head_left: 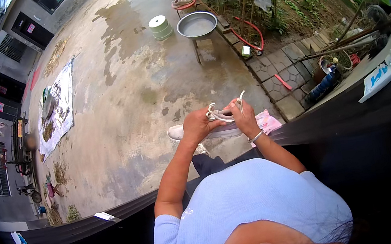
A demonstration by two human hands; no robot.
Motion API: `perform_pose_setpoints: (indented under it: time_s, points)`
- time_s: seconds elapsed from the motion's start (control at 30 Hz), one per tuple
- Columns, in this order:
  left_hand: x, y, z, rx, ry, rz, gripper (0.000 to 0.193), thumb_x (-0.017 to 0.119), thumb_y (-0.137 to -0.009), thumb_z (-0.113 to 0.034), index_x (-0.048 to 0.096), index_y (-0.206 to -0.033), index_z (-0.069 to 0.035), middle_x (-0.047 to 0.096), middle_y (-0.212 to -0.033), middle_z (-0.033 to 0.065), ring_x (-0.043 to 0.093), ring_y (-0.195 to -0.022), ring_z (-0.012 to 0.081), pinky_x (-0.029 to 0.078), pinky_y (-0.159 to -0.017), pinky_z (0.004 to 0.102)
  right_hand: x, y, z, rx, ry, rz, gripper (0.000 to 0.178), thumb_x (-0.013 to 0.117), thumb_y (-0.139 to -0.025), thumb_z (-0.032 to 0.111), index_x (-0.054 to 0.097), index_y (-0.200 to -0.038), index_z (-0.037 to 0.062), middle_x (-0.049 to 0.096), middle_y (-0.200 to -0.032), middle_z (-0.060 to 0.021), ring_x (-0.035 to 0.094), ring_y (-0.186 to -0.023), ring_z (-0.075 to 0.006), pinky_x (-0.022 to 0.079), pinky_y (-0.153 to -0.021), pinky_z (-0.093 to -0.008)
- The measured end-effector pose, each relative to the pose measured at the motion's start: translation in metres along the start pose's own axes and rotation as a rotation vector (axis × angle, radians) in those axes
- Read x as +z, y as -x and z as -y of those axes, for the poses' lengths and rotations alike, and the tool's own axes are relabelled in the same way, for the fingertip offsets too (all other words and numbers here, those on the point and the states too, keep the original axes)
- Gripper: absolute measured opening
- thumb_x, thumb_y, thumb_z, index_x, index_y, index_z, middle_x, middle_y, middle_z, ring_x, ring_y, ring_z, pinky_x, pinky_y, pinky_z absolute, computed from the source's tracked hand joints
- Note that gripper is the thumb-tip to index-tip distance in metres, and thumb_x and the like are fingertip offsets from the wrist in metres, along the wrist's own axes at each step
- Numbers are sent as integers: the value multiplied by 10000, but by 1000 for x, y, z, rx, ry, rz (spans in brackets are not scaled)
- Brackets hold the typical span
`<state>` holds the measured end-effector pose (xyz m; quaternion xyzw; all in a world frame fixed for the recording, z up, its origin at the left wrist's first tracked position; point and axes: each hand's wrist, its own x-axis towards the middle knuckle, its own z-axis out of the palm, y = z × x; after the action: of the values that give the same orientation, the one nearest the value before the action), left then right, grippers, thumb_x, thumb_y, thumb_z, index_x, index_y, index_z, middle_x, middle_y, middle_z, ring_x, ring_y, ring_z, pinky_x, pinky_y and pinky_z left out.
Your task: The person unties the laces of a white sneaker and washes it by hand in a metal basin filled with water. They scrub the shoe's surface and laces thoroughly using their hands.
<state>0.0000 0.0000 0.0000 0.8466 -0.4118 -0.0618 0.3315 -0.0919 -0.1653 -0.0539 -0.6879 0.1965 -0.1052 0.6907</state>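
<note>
In front of my body both hands hold a pale shoe with white laces, partly hidden by my fingers. My left hand is closed at its left end, beside a looped white lace. My right hand pinches the white lace at the right, and one end sticks up above the fingers. A bracelet circles my right wrist. Below my left hand is a light-coloured shoe on the ground. Just right of my right hand lies a pink-and-white cloth or bag.
Ahead, a metal basin rests on a stand beside a pale green-and-white drum. Another shoe sits on a red stool. A red hose borders the garden at right. A white sheet lies on the concrete at left.
</note>
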Motion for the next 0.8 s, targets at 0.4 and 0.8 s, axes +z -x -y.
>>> perform_pose_setpoints:
  time_s: [0.4,0.8]
  points:
    - [-101,-144,247,-103,154,-198,316,441,-932,-325,611,-963,-61,622,-798,196,591,-741,393,449,-620,433,197,-242,60,-1080,1163,-71,347,602,-743,277,576,-1009,56,596,-929,-85,544,-1013,-263,360,-889,-450]
    - [-162,-269,426,-150,-145,-533,188,473,-911,-189,531,-816,-37,572,-699,200,562,-655,409,424,-586,503,328,-478,52,-766,823,342,295,637,-760,285,522,-866,36,599,-763,-165,581,-740,-367,471,-669,-466]
